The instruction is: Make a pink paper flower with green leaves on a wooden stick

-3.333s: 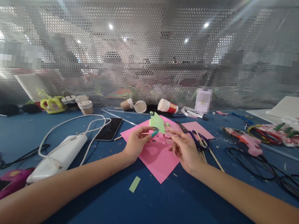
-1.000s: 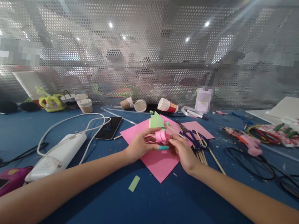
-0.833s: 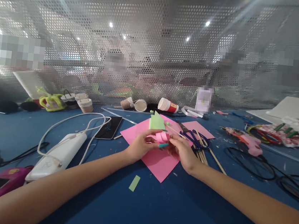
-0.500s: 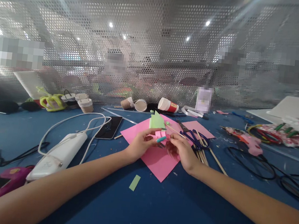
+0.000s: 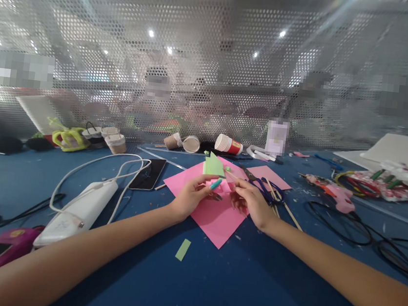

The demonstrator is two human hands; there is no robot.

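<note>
Over a large pink paper sheet [image 5: 218, 226], my left hand [image 5: 188, 198] pinches a small folded pink paper piece [image 5: 225, 186] between thumb and fingers. A teal tip shows at that thumb, apparently a long nail. My right hand [image 5: 255, 205] is at the piece's right end with its fingers curled; the fingertips seem to touch the piece, but the pink background blurs the contact. Just behind the hands lies cut light green paper [image 5: 214, 165]. Dark blue-handled scissors [image 5: 268, 190] rest beside my right hand, over thin wooden sticks [image 5: 292, 216].
A green paper strip [image 5: 183, 250] lies in front on the blue table. To the left are a phone [image 5: 148, 173], a white power strip [image 5: 79, 212] with cable and a purple tool [image 5: 1, 248]. A pink glue gun [image 5: 339, 195] with black cord is right; paper cups [image 5: 229, 144] lie behind.
The pink piece has turned and sits lower between my hands, showing less of its folds. My right fingers have loosened and spread a little. The view has shifted slightly.
</note>
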